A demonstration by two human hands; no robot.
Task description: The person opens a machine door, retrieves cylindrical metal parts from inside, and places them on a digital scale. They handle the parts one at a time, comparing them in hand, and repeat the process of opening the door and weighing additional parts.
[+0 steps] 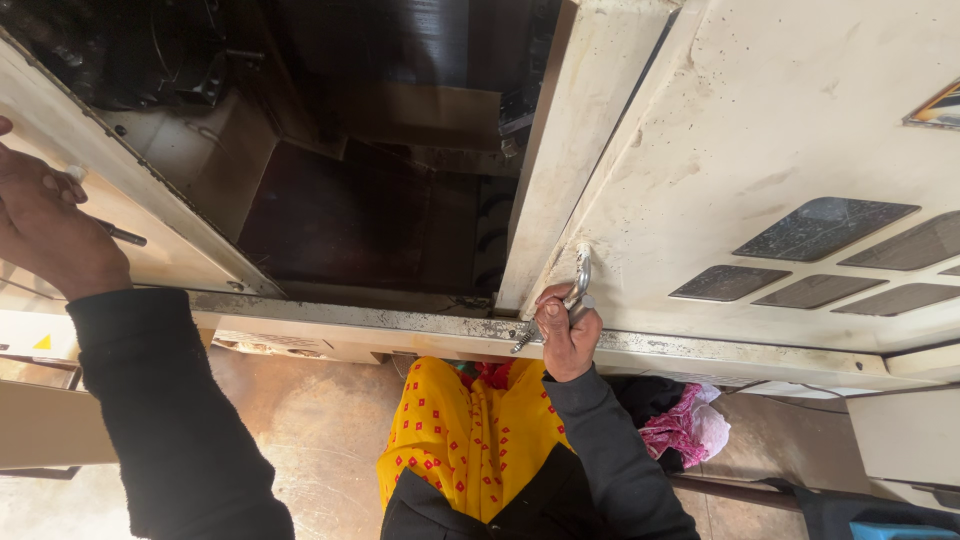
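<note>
- The right hand (567,340) is closed in a fist around a shiny metal tool (578,285), most likely pliers or a small spanner; its upper end rests against the lower edge of the cream side panel (800,130), right of the open cavity (370,200)
- A short threaded screw (524,338) juts out below that fist, just over the bottom rail (400,325); I cannot tell whether it is seated in the rail or only pinched
- The left hand (45,225) lies at the far left on the slanted door panel (140,215), fingers curled about a thin dark rod (122,236), perhaps a screwdriver shank; how firmly it holds is hidden by the knuckles
- Risk: the smooth steel tool could slip off the grimy painted edge, and the knuckles would then strike the rail's chipped, rust-speckled lip
- Risk: the screw, if loose, could drop to the dusty concrete floor (300,430) or into the yellow cloth with red dots (460,440) and the pink rag (690,425) just below it
- Risk: the door panel may sag if the left hand eases, since it looks propped open by that hand alone
- Surfaces: flat sheet metal, cream enamel stained and scuffed; dark slatted vents (820,225) on the right; the cavity is black and sooty; both sleeves are soft dark knit
</note>
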